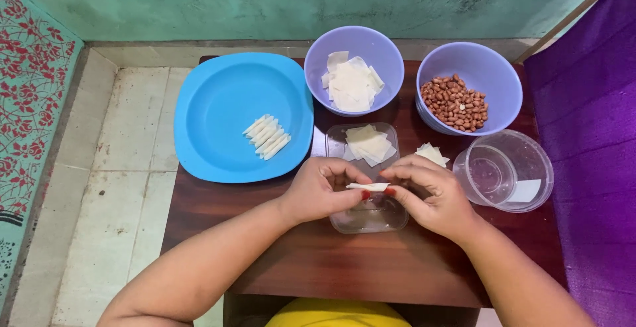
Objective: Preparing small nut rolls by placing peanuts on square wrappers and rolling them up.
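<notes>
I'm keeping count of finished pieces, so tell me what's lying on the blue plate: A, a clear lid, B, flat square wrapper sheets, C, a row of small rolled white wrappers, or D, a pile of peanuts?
C: the blue plate holds a row of small rolled white wrappers lying side by side.

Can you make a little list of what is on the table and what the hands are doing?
left hand: pinches one end of a small rolled wrapper
right hand: pinches the other end
under the hands: clear rectangular tray with flat wrappers
blue plate: a row of finished rolls
left purple bowl: wrapper squares
right purple bowl: peanuts
far right: clear round container
table: dark brown wood
</notes>
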